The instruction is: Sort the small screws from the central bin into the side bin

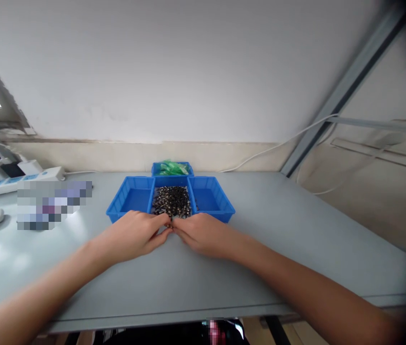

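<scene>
Dark small part [170,224], seemingly: pinched with left hand [136,235] and right hand [203,235], both closed at the tips. Looked mid-handling; probably called for steady grip next.

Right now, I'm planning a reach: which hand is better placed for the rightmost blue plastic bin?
Probably the right hand: it's just before the rightmost bin; the left hand is farther away.

Nothing legible: no readable text, brand, number or sign. Power strip [49,176] has blue patches, too small to make out lettering. Item [55,203] at table [203,287] left is pixelated, unreadable.
</scene>
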